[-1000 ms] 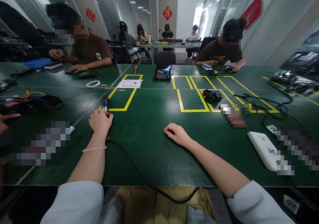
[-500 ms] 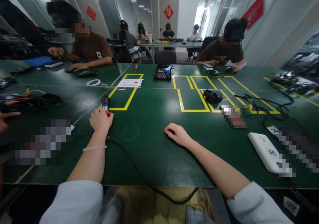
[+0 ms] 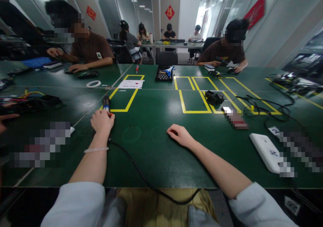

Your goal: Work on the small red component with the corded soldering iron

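Observation:
My left hand point(image 3: 102, 122) is wrapped round a corded power tool point(image 3: 106, 102), drill-like, with a black nose, a blue band and an orange part beside the thumb. The tool lies on the green table point(image 3: 151, 159), nose pointing away from me; my hand hides most of its grip. From beneath my wrist a black cord point(image 3: 136, 168) runs off the front edge and across my lap. My right hand point(image 3: 180, 135) rests on the tabletop with its fingers curled in and nothing visible in them. Faint round marks show on the surface between both hands.
Yellow tape outlines point(image 3: 196, 112) mark the table. A black box of parts point(image 3: 164, 74) stands at the far edge. On the right are a black device point(image 3: 214, 98), tangled cables point(image 3: 262, 102) and a white power bank point(image 3: 263, 149). Co-workers sit opposite; another person's hand point(image 3: 7, 117) shows at left.
Both hands hold practically the same place and pose. The whole view has shifted very slightly.

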A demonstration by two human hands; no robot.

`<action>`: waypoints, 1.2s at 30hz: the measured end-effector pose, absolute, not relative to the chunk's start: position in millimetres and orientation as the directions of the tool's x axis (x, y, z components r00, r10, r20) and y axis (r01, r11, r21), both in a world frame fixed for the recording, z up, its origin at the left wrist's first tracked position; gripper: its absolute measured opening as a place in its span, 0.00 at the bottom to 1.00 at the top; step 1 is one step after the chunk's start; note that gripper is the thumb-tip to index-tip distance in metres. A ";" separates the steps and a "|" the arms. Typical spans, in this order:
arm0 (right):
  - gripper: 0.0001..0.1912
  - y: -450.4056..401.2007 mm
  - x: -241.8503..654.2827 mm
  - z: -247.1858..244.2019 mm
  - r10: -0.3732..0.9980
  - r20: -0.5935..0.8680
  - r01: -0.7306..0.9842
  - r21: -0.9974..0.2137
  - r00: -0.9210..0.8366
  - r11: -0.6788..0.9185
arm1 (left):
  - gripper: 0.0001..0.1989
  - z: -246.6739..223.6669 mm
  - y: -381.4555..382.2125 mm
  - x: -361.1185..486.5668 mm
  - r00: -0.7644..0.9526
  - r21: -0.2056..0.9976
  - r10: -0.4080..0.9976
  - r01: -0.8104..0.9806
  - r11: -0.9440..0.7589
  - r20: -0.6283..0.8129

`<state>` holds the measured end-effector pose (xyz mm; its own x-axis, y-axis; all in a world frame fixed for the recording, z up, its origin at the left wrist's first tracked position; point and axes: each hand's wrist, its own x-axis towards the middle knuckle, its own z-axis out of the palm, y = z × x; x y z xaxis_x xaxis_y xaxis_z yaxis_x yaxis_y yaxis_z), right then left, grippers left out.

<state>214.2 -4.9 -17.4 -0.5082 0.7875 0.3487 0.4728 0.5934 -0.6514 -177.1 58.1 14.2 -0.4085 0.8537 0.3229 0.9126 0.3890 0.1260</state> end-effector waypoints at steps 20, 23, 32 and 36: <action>0.07 -5.2 208.7 -18.1 0.819 0.317 0.421 -0.735 -0.478 0.531 | 0.24 26.7 49.7 -90.6 0.042 0.861 0.992 0.494 -0.123 0.118; 0.14 -6.1 208.5 -17.3 0.831 0.312 0.358 -0.791 -0.461 0.496 | 0.25 29.1 32.6 -39.2 0.359 0.929 0.933 0.355 -0.102 -0.034; 0.07 -7.4 207.1 -14.4 0.824 0.343 0.371 -0.767 -0.452 0.523 | 0.22 17.1 8.7 6.3 0.551 0.962 0.833 0.247 -0.113 -0.044; 0.07 -7.4 206.7 -14.5 0.829 0.354 0.373 -0.767 -0.434 0.523 | 0.17 14.0 4.6 2.1 0.528 0.942 0.847 0.252 -0.220 0.057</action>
